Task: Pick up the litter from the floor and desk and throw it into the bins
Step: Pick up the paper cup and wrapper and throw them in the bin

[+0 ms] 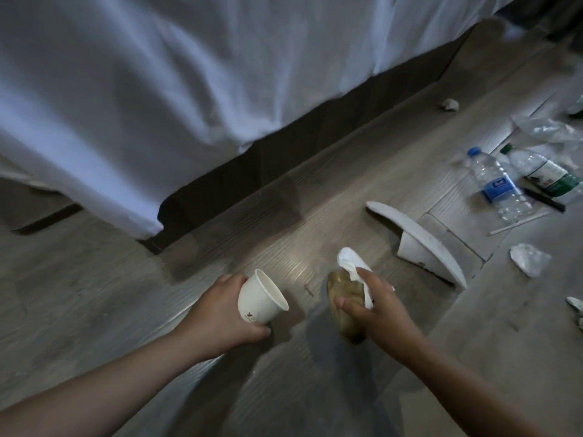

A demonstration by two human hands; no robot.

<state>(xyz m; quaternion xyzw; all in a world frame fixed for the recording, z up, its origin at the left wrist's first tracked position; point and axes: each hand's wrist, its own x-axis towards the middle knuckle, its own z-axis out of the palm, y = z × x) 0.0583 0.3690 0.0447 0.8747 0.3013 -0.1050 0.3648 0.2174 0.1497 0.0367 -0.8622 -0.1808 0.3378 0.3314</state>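
Note:
My left hand [220,313] grips a white paper cup [263,298], tilted with its mouth toward the upper right. My right hand [375,307] holds a crumpled brown paper wad [342,302] together with a white tissue [351,261]. Both hands hover low over the grey wood floor [94,294]. More litter lies to the right: a clear bottle with a blue cap [498,184], a bottle with a green label [549,173], a broken white foam piece [422,244], a crumpled paper [530,258], a small paper ball [544,104], a plastic wrapper [549,127].
A bed with a hanging white sheet [157,89] fills the upper left, with its dark base [252,171] running diagonally. A black pen [544,200] and a thin stick [517,223] lie by the bottles. No bin is in view.

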